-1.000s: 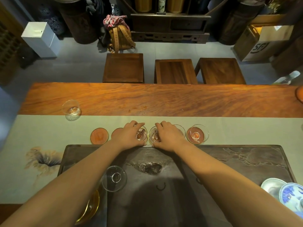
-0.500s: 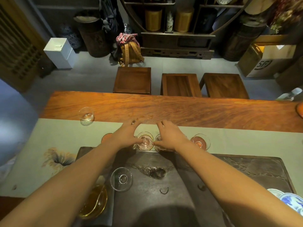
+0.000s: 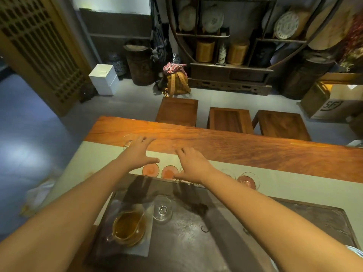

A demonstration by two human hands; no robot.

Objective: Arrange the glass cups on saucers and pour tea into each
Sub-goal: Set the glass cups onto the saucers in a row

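A row of round reddish saucers lies on the pale table runner (image 3: 94, 160). Two bare saucers (image 3: 150, 169) (image 3: 169, 172) show between my hands. At the right end a glass cup (image 3: 248, 180) stands on a saucer, and another cup (image 3: 227, 172) sits beside my right wrist. My left hand (image 3: 137, 153) reaches with spread fingers toward a lone glass cup (image 3: 128, 139) at the runner's far left edge and holds nothing. My right hand (image 3: 193, 165) hovers open over the middle saucers, hiding what lies under it. A glass pitcher of amber tea (image 3: 128, 226) and one more glass cup (image 3: 162, 210) stand on the dark tea tray (image 3: 294, 222).
The long wooden table (image 3: 255, 152) runs across the view, with three wooden stools (image 3: 176, 110) (image 3: 229, 119) (image 3: 280, 124) behind it. A white box (image 3: 103, 78), a backpack (image 3: 175, 79) and a shelf unit (image 3: 229, 46) stand on the floor beyond.
Both hands let go of the cups in the middle of the row and opened. My left hand moved left and away toward the lone cup. The camera tilted up.
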